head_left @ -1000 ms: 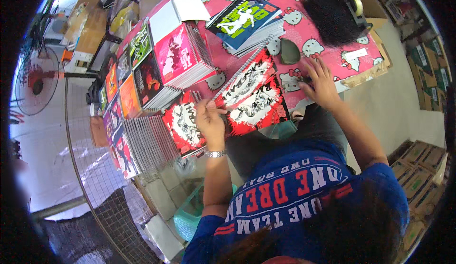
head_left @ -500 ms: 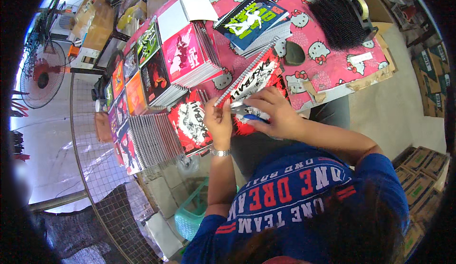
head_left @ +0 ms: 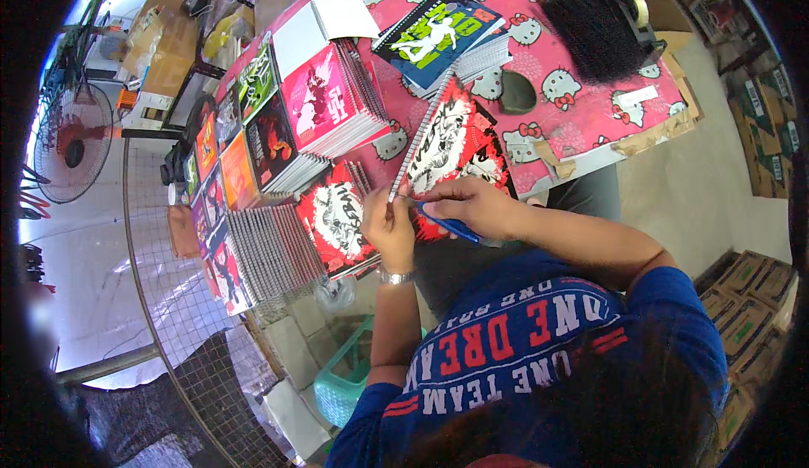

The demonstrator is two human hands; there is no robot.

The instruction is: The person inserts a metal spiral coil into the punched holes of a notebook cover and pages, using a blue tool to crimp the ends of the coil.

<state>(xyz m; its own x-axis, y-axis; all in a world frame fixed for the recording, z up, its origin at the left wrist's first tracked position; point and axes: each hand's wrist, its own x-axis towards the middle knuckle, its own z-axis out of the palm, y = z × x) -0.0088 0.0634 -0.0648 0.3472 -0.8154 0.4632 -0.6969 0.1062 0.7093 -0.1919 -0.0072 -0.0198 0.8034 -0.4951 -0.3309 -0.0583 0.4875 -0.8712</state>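
Notebook (head_left: 451,144) spiral pinched by left hand (head_left: 389,228) fingers; right hand (head_left: 468,207) fingers grip blue tool (head_left: 447,225).

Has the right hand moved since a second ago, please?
Yes. The right hand left the pink tablecloth at the table's near edge and came toward the left hand, now gripping a blue tool at the notebook's spiral.

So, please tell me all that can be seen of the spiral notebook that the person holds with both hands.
The spiral notebook has a glossy red cover with black-and-white artwork and a metal wire spiral along its left edge. It is closed and lies tilted on the pink patterned tablecloth, its near end jutting past the table's edge. The left hand pinches the lower end of the spiral. The right hand rests on the cover's lower part and brings a blue-handled tool to that end. A similar red notebook lies beside it.
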